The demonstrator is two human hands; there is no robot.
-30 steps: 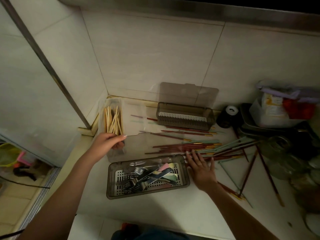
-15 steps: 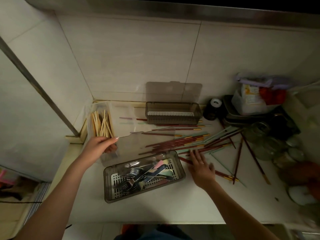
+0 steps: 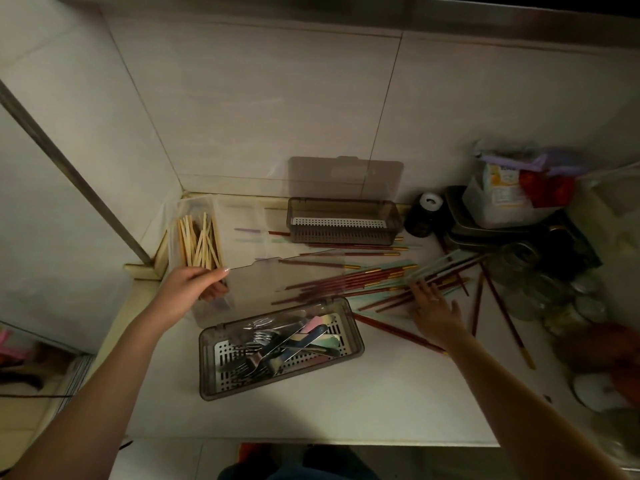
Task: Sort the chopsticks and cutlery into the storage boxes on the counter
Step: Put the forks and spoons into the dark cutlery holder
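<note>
Two hands work: left hand (image 3: 189, 285) grips the clear box (image 3: 198, 233) at 9 o'clock; right hand (image 3: 437, 310) lies released on red chopsticks (image 3: 349, 282) at 3 o'clock.

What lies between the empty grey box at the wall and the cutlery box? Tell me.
In the head view, between the empty grey box and cutlery box: loose red chopsticks and a clear lid.

Left of centre, left hand (image 3: 188, 284) gripping the near end of a clear box (image 3: 207, 216) of pale wooden chopsticks (image 3: 199, 240); right of centre, right hand (image 3: 434, 308) flat on scattered red chopsticks (image 3: 346, 282); low centre, grey cutlery box (image 3: 349, 341).
</note>
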